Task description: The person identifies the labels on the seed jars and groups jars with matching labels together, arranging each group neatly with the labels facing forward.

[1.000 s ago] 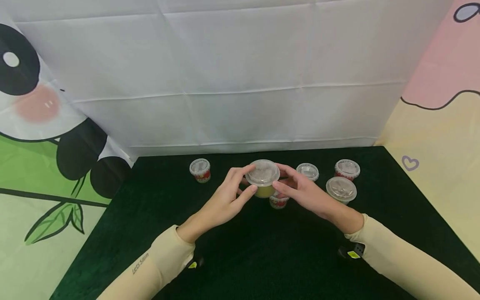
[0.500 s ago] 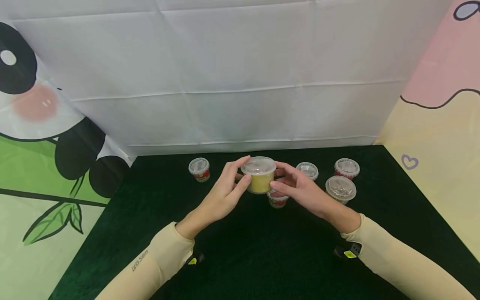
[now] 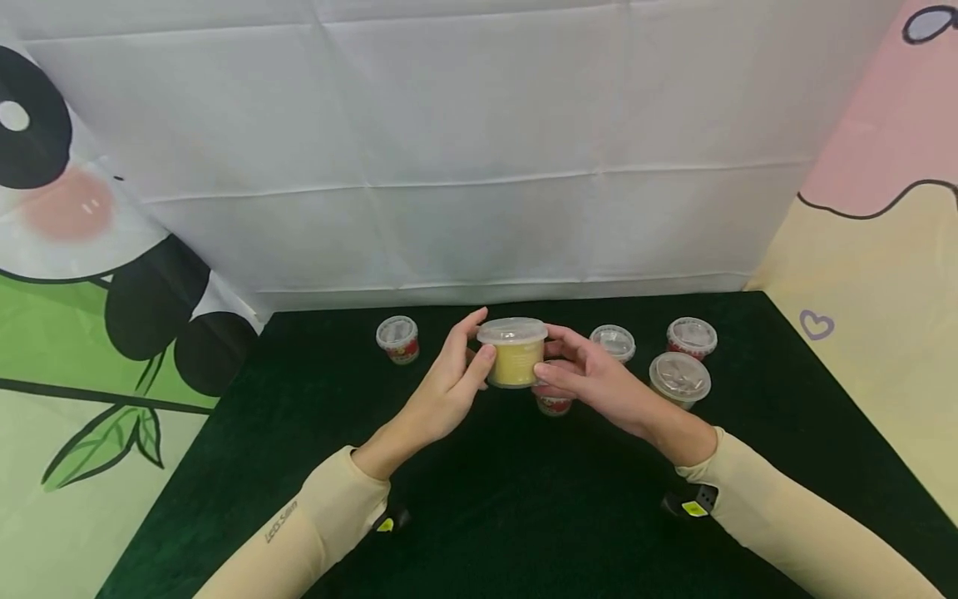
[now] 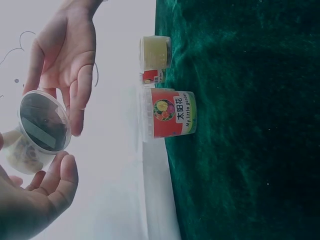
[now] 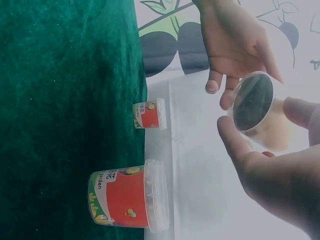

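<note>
Between both hands, a small clear plastic cup [image 3: 515, 358] with a lid and a pale yellow side is held up above the table, roughly upright in the head view. My left hand [image 3: 441, 387] grips its left side, thumb in front. From the right, my right hand [image 3: 602, 383] pinches it with thumb and fingers. The wrist views show the cup's round dark base [image 4: 45, 121]. Just behind the right hand's fingertips stands a red-labelled cup [image 3: 555, 405], partly hidden.
A dark green cloth [image 3: 516, 516] covers the table. One red-labelled cup [image 3: 398, 339] stands at the back left. To the right are a lidded cup [image 3: 614, 341], a red-labelled cup [image 3: 692, 336] and a pale cup [image 3: 680, 377]. A white cloth wall [image 3: 479, 166] rises behind.
The cup has tipped from lid facing me to nearly upright, showing its yellow side. It has shifted slightly left with both hands. The other cups have stayed in place.
</note>
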`<act>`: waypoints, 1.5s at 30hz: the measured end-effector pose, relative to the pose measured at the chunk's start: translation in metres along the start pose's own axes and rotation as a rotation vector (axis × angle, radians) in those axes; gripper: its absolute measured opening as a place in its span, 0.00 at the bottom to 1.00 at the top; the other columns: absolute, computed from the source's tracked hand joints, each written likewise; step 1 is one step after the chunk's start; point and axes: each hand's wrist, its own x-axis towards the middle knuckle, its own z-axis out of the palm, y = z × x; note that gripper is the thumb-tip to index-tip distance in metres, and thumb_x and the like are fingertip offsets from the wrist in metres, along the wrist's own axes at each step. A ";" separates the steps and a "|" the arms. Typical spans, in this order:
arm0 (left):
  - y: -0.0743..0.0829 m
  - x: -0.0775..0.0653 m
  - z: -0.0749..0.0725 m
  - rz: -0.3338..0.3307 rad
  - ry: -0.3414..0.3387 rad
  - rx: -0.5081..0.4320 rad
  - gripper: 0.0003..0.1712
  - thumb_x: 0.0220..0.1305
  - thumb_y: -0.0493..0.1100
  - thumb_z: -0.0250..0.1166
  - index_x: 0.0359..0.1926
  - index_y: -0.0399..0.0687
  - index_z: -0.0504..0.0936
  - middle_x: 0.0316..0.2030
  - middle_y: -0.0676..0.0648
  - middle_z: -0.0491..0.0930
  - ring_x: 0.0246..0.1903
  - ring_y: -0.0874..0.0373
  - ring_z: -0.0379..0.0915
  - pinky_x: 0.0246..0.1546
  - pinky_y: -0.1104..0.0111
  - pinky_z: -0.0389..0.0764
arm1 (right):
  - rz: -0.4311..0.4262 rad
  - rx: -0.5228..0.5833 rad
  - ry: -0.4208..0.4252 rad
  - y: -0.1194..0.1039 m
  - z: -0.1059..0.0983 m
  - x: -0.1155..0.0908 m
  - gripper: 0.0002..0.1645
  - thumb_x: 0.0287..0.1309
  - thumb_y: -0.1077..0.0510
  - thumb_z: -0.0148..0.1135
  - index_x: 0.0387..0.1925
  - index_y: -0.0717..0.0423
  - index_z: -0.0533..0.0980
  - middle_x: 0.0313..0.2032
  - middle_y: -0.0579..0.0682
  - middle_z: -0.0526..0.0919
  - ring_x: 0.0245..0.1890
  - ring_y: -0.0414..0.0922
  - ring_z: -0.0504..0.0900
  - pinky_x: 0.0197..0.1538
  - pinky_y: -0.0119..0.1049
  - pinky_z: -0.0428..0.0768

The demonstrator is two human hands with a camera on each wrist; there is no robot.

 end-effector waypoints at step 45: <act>0.001 -0.003 0.000 -0.007 -0.002 -0.018 0.30 0.82 0.51 0.45 0.78 0.51 0.50 0.67 0.42 0.59 0.42 0.52 0.73 0.39 0.57 0.84 | 0.017 -0.033 -0.008 -0.007 0.000 0.002 0.41 0.75 0.54 0.57 0.79 0.57 0.48 0.68 0.64 0.66 0.60 0.57 0.78 0.61 0.48 0.77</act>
